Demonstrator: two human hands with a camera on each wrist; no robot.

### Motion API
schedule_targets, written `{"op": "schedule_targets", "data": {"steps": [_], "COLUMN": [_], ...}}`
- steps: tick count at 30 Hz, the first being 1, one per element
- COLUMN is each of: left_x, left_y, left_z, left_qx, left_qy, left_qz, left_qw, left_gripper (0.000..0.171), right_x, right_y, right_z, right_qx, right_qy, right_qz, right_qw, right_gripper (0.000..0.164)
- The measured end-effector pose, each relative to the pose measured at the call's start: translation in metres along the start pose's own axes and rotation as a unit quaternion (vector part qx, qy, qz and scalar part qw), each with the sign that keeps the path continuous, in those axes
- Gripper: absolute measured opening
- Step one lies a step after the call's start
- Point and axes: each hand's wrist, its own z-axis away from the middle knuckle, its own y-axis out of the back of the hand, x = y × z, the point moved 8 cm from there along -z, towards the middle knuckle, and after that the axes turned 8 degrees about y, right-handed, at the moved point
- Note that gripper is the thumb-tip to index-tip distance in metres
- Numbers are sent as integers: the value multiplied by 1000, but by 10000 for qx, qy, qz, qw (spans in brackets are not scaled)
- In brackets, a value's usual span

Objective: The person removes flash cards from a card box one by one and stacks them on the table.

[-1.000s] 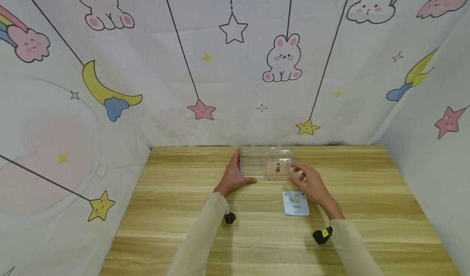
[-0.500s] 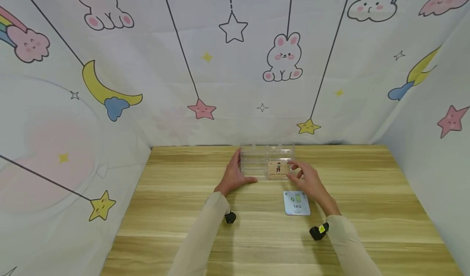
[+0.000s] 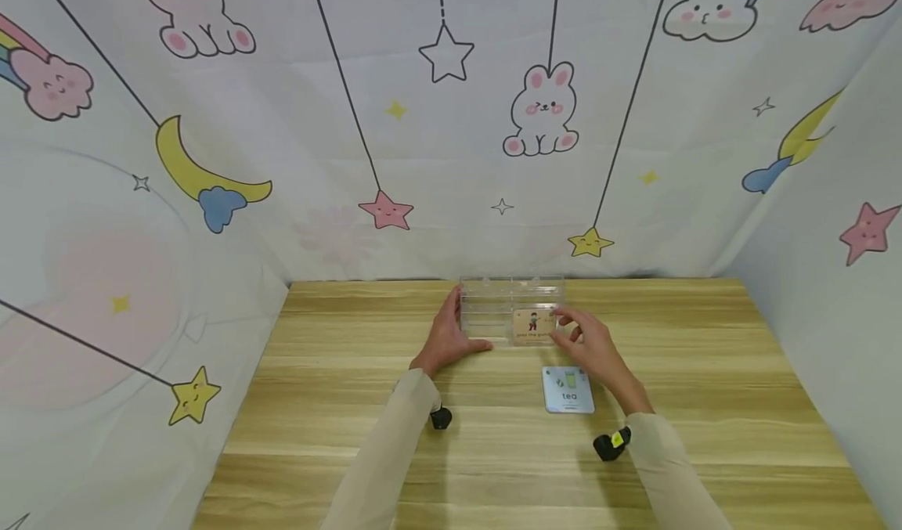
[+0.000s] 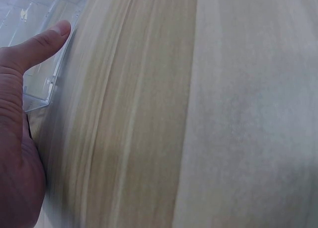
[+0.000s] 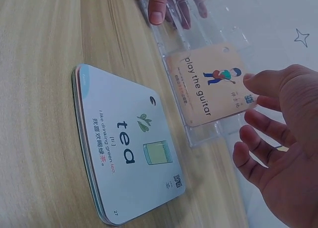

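A clear plastic card rack (image 3: 486,319) with stepped tiers stands near the back of the wooden table. My left hand (image 3: 448,334) grips its left end, thumb along the front edge and fingers behind the side. In the rack's lower right slot leans an orange "play the guitar" flashcard (image 3: 533,326). My right hand (image 3: 590,346) pinches the right edge of that card between thumb and index finger; in the right wrist view its other fingers (image 5: 258,143) are loosely bent. A stack of flashcards with a "tea" card (image 5: 134,148) on top lies in front of the rack.
The wooden table (image 3: 338,436) ends at the back and right against white fabric walls (image 3: 479,162) printed with bunnies, stars and clouds. The rack stands close to the back wall.
My right hand has shifted slightly left, its fingertips now overlapping the guitar card's right edge more. The left hand, rack and tea stack stay where they were.
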Motion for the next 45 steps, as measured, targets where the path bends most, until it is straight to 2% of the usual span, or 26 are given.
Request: {"op": "schedule_targets", "data": {"steps": [10, 18, 21, 27, 45], "left_x": [2, 3, 3, 1, 3], "left_y": [2, 2, 2, 0, 1], "left_z": [1, 1, 1, -2, 3], "left_qx": [53, 22, 16, 2, 10], "left_qy": [0, 2, -23, -21, 34], "left_qz": [-17, 8, 0, 59, -24], "left_qw": [10000, 10000, 10000, 10000, 10000], "left_gripper": [139, 138, 138, 138, 138], "right_x": [-3, -5, -7, -10, -19], "right_y": [3, -2, -4, -8, 5], "right_z": [0, 4, 4, 1, -4], "right_qx": [102, 107, 146, 182, 444], "right_qy": [-8, 23, 84, 402, 264], "right_qz": [-24, -505, -641, -524, -256], "right_qw": [9999, 9987, 9978, 9977, 9983], "right_gripper": [36, 40, 37, 24, 34]}}
